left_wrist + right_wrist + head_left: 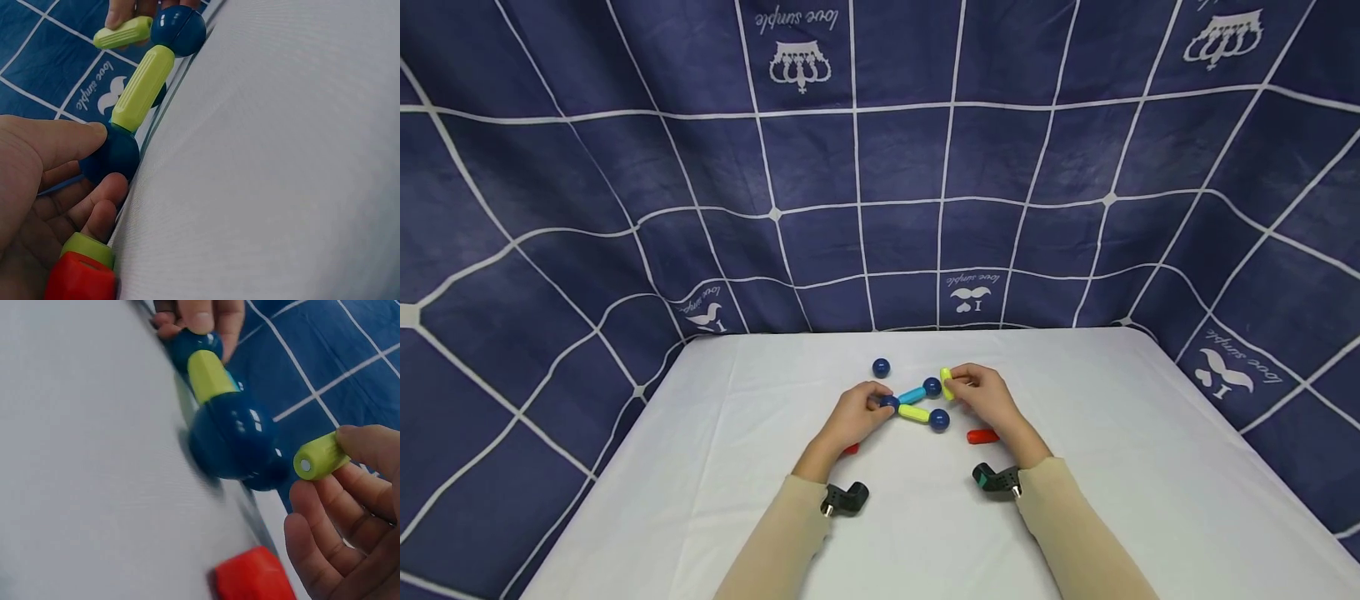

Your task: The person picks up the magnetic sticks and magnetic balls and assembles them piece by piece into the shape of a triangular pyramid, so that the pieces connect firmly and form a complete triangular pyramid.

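Observation:
My left hand point(853, 414) pinches a dark blue ball point(112, 153) between thumb and fingers. Two rods fan out from that ball: a yellow-green rod point(914, 413) with a blue ball point(938, 420) at its far end, and a light blue rod point(912, 396) ending in another blue ball point(932, 387). Between thumb and fingertips, my right hand point(988, 396) holds a second yellow-green rod point(322, 456), whose bare end shows a silvery disc. In the head view this rod stands just right of the light blue rod's end ball; whether they touch I cannot tell.
A loose blue ball point(881, 367) lies farther back on the white tabletop point(910, 517). One red rod point(982, 437) lies by my right wrist. Another red piece point(851, 448) shows partly beneath my left hand. A dark blue checked curtain point(895, 167) encloses the table.

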Demonstrator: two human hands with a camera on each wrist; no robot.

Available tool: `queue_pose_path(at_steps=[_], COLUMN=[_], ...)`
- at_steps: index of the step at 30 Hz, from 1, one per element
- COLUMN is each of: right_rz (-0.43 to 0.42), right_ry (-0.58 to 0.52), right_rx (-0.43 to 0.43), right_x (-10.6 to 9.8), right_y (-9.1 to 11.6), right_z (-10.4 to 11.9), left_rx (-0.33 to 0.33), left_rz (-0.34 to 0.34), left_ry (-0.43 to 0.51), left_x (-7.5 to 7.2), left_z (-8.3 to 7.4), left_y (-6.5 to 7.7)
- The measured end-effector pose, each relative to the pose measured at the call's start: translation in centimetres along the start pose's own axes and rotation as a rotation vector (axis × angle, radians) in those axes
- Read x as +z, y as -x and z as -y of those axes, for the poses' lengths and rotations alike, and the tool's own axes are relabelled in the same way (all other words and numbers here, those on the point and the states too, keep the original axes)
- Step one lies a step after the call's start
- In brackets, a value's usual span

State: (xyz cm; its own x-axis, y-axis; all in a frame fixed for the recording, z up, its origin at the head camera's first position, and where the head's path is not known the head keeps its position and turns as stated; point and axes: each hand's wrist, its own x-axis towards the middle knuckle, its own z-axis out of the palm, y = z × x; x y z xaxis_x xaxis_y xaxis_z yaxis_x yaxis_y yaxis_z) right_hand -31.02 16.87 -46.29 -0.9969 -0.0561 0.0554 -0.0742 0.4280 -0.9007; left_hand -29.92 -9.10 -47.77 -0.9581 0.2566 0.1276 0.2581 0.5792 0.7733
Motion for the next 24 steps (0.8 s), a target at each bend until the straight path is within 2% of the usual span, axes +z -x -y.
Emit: queue_pose_path(at_steps=[5,12,18,24], right_rz=[0.026,0.051,0.04,0.028], right_ry=[-0.039,-0.067,-0.036,0.046], right_rx=[0.026,0.045,0.072,0.037], right_x=[0.7,1.1,1.4,1.7], right_y=[0.1,0.2,0.2,0.3], right_z=[-0.1,-0.4,-0.5,-0.6], left_rx=[0.015,-0.006,-0.007,-0.002], left_rz=[-0.011,-0.015,-0.011,-0.016], left_ry=[-0.007,-0.008,-0.008,-0.013], left_x=[0.2,0.2,0.1,0.2], left_z=[-0.2,-0.4,-0.3,-0.3], left_y=[0.0,0.0,0.0,-0.1])
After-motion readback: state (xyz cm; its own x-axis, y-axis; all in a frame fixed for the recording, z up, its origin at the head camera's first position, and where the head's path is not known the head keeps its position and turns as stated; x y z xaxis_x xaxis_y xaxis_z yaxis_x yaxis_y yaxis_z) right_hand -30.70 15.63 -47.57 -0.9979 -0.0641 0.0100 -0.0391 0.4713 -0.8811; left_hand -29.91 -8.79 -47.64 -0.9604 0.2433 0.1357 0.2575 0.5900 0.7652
